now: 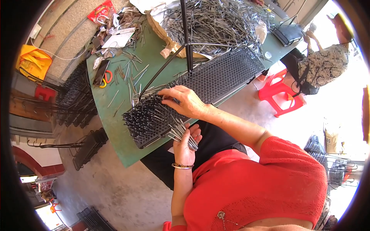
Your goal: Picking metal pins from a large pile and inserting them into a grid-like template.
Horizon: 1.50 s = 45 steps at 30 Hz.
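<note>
A long black rack (227, 77) with a honeycomb of holes lies across the green table. Its near left end is packed with upright thin dark rods (144, 119), while the far right stretch shows bare holes. My left hand (187, 144), palm up in front of the rack, is closed around a fanned bundle of thin grey metal rods (181, 133). Above the filled rows, my right hand (183, 101) has its fingertips bent together among the rod tops. Whatever sits between those fingertips is too small to make out.
A large heap of loose rods (216, 25) covers the back of the green table (111, 127). Black hooked bars (188, 46) rise from the rack. Orange-handled scissors (106, 79) and a phone (101, 72) lie left. Another person (323, 69) is beside a red stool (277, 92) at right.
</note>
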Motion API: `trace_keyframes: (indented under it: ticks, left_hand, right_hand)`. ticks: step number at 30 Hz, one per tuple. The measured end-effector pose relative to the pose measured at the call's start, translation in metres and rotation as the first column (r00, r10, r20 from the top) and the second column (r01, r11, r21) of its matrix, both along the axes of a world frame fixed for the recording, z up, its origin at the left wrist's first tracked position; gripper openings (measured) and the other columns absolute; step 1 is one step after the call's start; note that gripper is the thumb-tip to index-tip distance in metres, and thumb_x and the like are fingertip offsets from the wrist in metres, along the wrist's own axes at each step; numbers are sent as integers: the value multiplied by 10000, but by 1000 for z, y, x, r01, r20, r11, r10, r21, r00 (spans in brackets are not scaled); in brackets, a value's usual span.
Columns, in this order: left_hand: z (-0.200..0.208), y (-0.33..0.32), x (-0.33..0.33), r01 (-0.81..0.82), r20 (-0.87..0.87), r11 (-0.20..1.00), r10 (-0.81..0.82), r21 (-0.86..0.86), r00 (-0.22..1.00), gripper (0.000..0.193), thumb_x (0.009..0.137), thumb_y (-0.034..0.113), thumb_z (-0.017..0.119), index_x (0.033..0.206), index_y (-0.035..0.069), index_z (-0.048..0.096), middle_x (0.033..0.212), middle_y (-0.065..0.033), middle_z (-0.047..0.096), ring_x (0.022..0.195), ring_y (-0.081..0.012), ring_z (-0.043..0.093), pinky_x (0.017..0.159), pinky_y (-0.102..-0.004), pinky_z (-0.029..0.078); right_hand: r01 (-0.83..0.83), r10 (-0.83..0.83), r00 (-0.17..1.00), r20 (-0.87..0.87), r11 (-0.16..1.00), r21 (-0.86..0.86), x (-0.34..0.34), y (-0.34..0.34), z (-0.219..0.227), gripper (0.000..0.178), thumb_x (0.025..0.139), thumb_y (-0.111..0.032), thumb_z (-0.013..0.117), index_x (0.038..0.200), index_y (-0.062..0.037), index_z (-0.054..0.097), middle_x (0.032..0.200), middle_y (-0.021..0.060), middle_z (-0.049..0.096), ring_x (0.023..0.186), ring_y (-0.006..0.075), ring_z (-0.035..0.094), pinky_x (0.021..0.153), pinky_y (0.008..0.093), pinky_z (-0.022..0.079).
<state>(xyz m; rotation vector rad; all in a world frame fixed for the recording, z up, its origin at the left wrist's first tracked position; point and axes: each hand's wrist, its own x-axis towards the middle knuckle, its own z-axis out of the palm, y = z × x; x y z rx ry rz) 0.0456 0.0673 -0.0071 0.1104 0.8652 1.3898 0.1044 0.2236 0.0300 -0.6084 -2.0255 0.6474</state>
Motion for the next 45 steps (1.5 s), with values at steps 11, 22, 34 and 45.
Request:
trace_keyframes:
  ticks: [11, 22, 34, 45]
  left_hand:
    - [6, -1, -1, 25, -37, 1000, -25, 1, 999, 320, 944, 158, 520, 1244, 56, 478, 1116, -140, 613, 943, -180, 623, 796, -333, 525]
    - [19, 1, 0, -51, 2, 994, 51, 92, 999, 343, 955, 188, 504, 1261, 43, 453, 1173, -165, 584, 1047, -232, 604, 850, -364, 529]
    - [-1, -8, -3, -5, -7, 1000, 5, -2, 1000, 351, 945, 145, 515, 1270, 42, 433, 1164, -190, 592, 1012, -246, 622, 833, -395, 537]
    - [7, -9, -5, 43, -48, 999, -43, 7, 998, 361, 957, 104, 466, 1306, 44, 397, 1159, -205, 590, 964, -215, 632, 778, -357, 546]
  right_hand:
    - [-97, 97, 995, 14, 967, 234, 8, 0, 0, 185, 777, -87, 686, 958, -54, 662, 906, 69, 638, 809, 249, 601, 705, 352, 483]
    - [-209, 361, 920, 154, 784, -585, 34, -24, 11, 267, 766, -241, 701, 840, 14, 687, 726, 151, 665, 658, 235, 650, 620, 320, 512]
    - [-158, 103, 982, -159, 909, -386, -1, -8, 24, 251, 836, -162, 678, 1031, -9, 636, 833, 123, 686, 742, 182, 671, 661, 301, 531]
    - [-101, 85, 992, -88, 977, -187, -19, -6, 1, 214, 815, -157, 693, 988, -38, 652, 821, 99, 672, 747, 233, 661, 652, 330, 521]
